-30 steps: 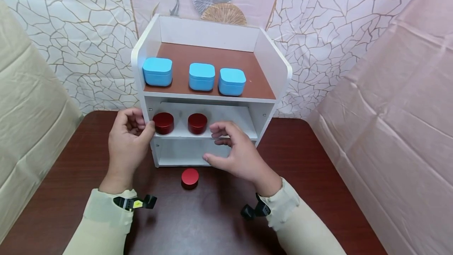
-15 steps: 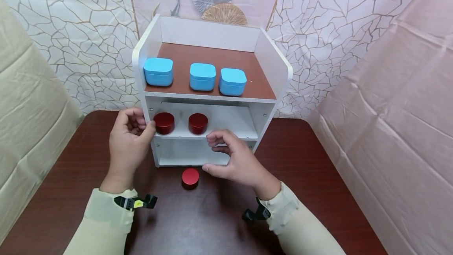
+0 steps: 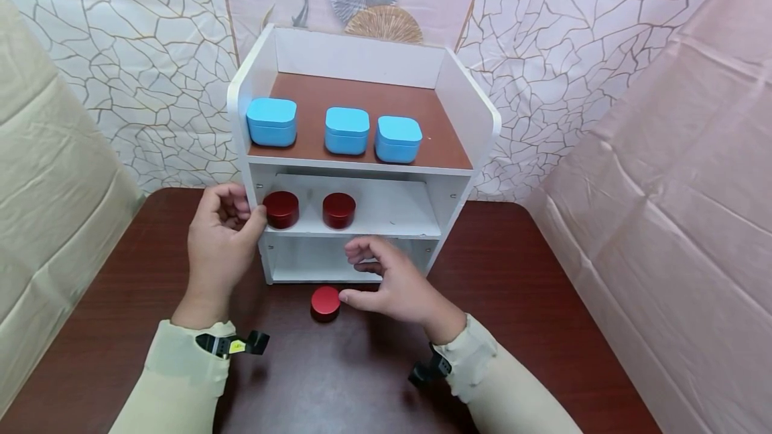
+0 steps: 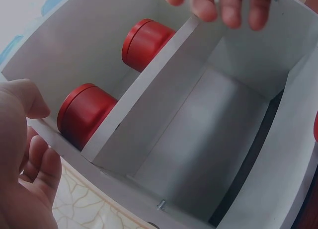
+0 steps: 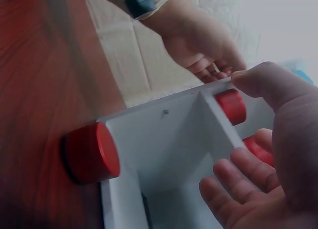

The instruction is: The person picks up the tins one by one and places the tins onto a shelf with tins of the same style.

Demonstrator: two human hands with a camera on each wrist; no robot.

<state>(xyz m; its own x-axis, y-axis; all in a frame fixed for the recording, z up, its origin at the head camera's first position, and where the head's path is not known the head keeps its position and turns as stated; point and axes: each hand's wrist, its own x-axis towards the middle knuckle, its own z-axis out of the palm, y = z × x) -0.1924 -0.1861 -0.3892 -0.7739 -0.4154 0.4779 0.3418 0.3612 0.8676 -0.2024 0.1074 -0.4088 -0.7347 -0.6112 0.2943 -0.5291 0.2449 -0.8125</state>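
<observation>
A white shelf unit [image 3: 461, 92] with brown top board stands on the table. My left hand [image 3: 220, 240] grips its left side panel, thumb on the front edge and fingers round the outside. Two round red tins [image 3: 281, 209] [image 3: 339, 211] sit on the middle shelf, the left one right by my thumb. A third red tin [image 3: 326, 303] stands on the table in front of the unit. My right hand [image 3: 392, 280], fingers loosely bent and holding nothing, hovers before the lower compartment, its thumb tip right beside that tin. In the right wrist view the tin [image 5: 94, 152] shows beyond the fingers.
Three light-blue square tins [image 3: 272, 122] [image 3: 346, 130] [image 3: 398, 139] line the front of the top board. The dark red table [image 3: 512, 300] reaches out on both sides. Draped cloth [image 3: 663, 173] hangs at the right, and a patterned backdrop [image 3: 133, 52] is behind.
My right hand has come down and left from beside the middle shelf to the red tin on the table. The left hand keeps its grip on the side panel.
</observation>
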